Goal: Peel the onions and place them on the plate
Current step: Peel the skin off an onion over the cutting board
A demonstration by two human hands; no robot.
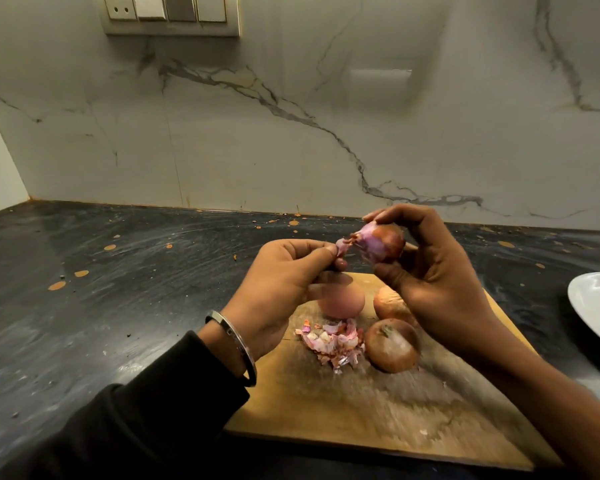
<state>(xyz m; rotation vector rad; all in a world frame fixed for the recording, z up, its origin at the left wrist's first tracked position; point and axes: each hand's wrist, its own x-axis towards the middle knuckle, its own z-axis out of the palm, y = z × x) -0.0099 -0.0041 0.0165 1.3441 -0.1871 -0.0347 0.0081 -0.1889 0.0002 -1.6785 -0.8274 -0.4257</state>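
From the head camera, the right hand (440,268) holds an onion (383,244) up in the air, fingers curled round it, above the far edge of the wooden board (378,410). The left hand (278,289) is just beside it and pinches a strip of pink skin (343,244) that hangs off the onion. A peeled onion (342,303) sits on the board under the left hand. Two brown onions (392,344) lie under the right hand. A pile of peels (333,341) is between them. A white plate (596,306) sits on the counter (118,271), past the board's right edge.
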